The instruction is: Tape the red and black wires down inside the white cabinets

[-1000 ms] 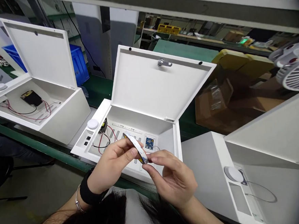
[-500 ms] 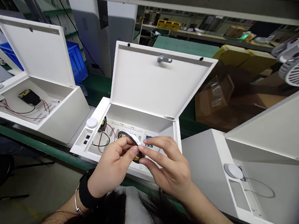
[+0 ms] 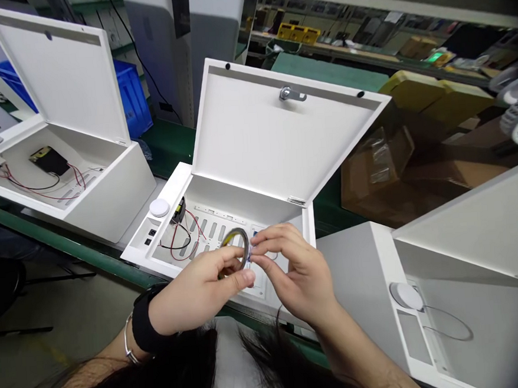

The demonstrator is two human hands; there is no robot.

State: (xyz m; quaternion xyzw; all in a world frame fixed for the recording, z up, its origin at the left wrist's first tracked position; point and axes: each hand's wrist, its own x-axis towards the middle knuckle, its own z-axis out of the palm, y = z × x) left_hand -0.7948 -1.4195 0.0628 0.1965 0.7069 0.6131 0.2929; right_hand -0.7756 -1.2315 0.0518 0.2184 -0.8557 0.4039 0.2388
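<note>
I held the tape ring [image 3: 239, 241] up in front of me, just above the near rim of the open white box [image 3: 308, 226], so it sat over the box's floor and touched nothing in it. My left hand [image 3: 195, 293] carried it: the fingers [image 3: 235, 278] were closed on the ring's lower edge, thumb on the side nearest me, which stood the ring almost on edge and, I think, left its outer band free to get at. My right hand [image 3: 302, 273] met it from the other side, thumb and forefinger pinched shut on the rim at the ring's right. Whether they had a loose end of tape or only the rim, I could not tell; it was too small to make out.

The box stood on the green desk [image 3: 67, 246] with its lid [image 3: 282, 139] propped back, latch [image 3: 291, 93] at the top, so the inside lay open under my hands. Red and black wires [image 3: 178, 242] ran across the slotted floor, well left of the ring, and a white round cap [image 3: 159, 207] sat on the left ledge. Another open box [image 3: 76, 183] stood to my left and a third box [image 3: 367, 287] just to my right
</note>
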